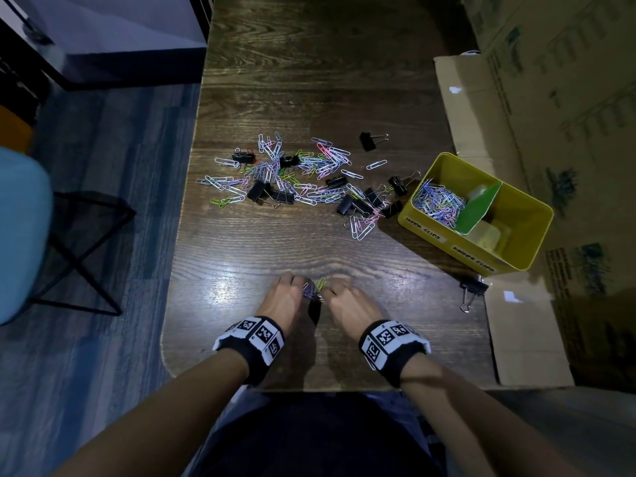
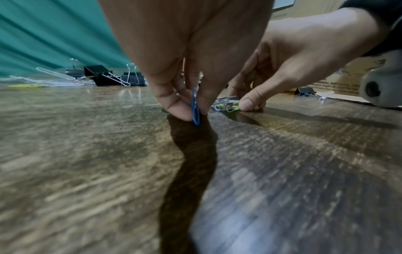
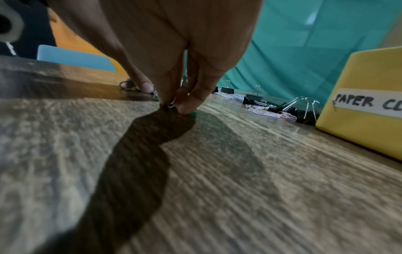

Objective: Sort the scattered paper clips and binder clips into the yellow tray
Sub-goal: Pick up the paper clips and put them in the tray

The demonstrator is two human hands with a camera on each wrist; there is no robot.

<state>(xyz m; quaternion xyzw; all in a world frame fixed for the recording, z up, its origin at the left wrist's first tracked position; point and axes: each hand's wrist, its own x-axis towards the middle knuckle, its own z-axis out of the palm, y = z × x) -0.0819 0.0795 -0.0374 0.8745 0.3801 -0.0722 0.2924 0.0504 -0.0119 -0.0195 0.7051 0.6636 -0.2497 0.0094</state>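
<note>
A blue paper clip (image 2: 196,110) is pinched upright between thumb and fingers of the left hand (image 1: 287,297), its tip touching the surface (image 1: 261,242). Close beside it, a small bunch of paper clips (image 2: 226,105) is pinched against the surface by the right hand (image 1: 347,302). The scattered clips (image 1: 296,177) lie beyond both hands, and the yellow tray (image 1: 523,242) stands ahead of the right hand, paper clips in its left compartment.

Head view looks down; wrist views skim the table (image 1: 275,80).
</note>
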